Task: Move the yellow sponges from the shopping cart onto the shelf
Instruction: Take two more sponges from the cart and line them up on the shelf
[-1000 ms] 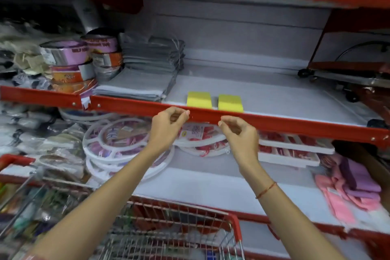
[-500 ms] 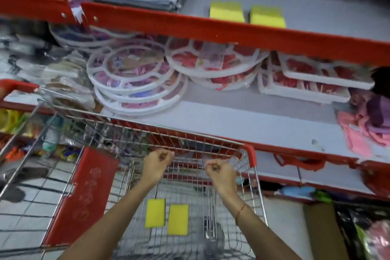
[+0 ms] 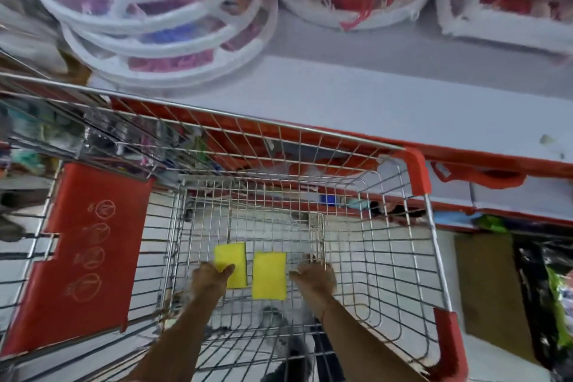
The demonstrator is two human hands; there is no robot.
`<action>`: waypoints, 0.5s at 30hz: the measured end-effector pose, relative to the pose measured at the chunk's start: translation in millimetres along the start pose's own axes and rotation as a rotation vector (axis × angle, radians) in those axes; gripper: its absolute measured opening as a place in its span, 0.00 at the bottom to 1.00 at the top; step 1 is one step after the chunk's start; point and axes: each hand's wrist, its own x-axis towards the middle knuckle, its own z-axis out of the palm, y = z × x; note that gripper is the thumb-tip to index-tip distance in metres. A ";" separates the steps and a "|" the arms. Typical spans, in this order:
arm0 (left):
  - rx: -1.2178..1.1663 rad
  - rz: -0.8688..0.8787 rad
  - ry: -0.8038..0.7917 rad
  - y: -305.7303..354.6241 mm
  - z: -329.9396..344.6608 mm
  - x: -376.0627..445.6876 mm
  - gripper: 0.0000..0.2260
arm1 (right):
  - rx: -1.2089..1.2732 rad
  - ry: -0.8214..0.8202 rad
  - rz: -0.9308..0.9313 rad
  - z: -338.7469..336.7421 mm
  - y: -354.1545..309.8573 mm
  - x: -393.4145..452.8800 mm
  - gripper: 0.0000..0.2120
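Two yellow sponges lie flat side by side on the wire floor of the shopping cart (image 3: pixel 415 170). My left hand (image 3: pixel 209 281) reaches down beside the left sponge (image 3: pixel 232 260), its thumb over that sponge's lower left corner. Just right of the right sponge (image 3: pixel 269 276) is my right hand (image 3: pixel 314 277), fingers spread and holding nothing. The grey shelf (image 3: pixel 387 102) with a red front edge runs above the cart.
Stacks of round white packaged trays (image 3: pixel 161 28) sit on the shelf at top left, and white rectangular trays (image 3: pixel 508 6) at top right. The cart's red child-seat flap (image 3: pixel 83 257) stands at the left. Goods fill the lower shelf at the right (image 3: pixel 558 304).
My view has dropped from the shelf with two sponges on it to the cart. Both hands have gone from the shelf edge down into the cart, next to the two sponges.
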 end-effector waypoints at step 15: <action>-0.087 -0.016 0.086 10.1 20.0 -2.9 0.27 | 0.112 -0.016 0.104 22.1 -7.4 17.7 0.19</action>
